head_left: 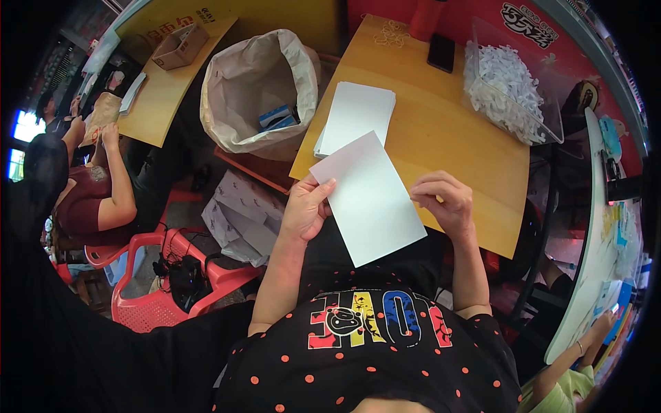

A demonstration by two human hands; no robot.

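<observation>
In my left hand (pixel 308 208), a blank white sheet of paper (pixel 375 203) is pinched by its left edge between thumb and fingers. It slants over my lap and the table's near edge. My right hand (pixel 446 202) hovers just beside the sheet's right edge, fingers curled in toward the thumb; whether anything small is between them cannot be seen. Beyond the sheet lies a stack of similar white paper (pixel 359 110) on the wooden table (pixel 441 117), partly covered by the held sheet.
A clear plastic bin (pixel 555 110) of white strips (pixel 506 86) stands at the table's right. Farther back are a dark phone (pixel 441 54), rubber bands (pixel 390 33) and a red cylinder (pixel 427 19). A large whitish sack (pixel 234 89) and red chair (pixel 148 313) are left; people sit both sides.
</observation>
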